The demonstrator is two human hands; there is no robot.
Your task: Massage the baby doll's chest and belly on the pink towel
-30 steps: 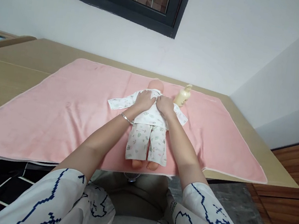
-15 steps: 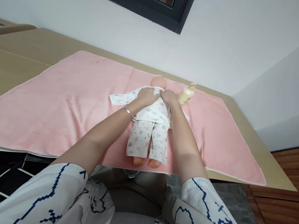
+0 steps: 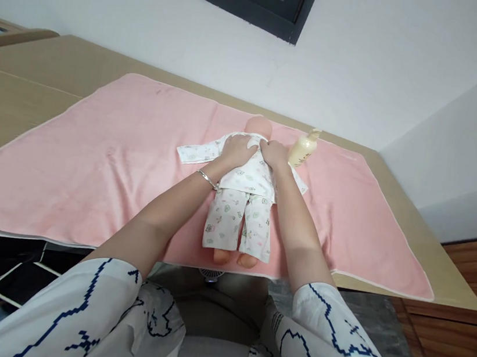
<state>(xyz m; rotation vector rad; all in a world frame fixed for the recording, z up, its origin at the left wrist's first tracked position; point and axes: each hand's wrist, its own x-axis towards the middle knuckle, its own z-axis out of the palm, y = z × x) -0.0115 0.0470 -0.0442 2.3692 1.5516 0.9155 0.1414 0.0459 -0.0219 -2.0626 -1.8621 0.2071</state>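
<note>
A doll (image 3: 245,176) in a white printed top and trousers lies stretched out on a pink blanket (image 3: 101,154). Its bald head points away from me, its feet towards me. My left hand (image 3: 238,150) rests on the left of the doll's upper body, thumb out towards the middle. On the right of the chest-high area lies my right hand (image 3: 274,154), its thumb close to my left one. Both hands press lightly against the fabric of the top; their other fingertips are partly hidden. One sleeve spreads out to the left, and the other is half covered by my right forearm.
Beside the doll's right shoulder area a pale yellow pump bottle (image 3: 303,148) stands on the blanket. The wooden table (image 3: 73,63) meets a white wall (image 3: 194,50) below a dark window frame (image 3: 278,14). A wooden cabinet (image 3: 459,336) is at the lower right.
My view has shifted slightly, so the scene sits a little further right. My hands stay on the doll's upper body, with the thumbs slightly further apart.
</note>
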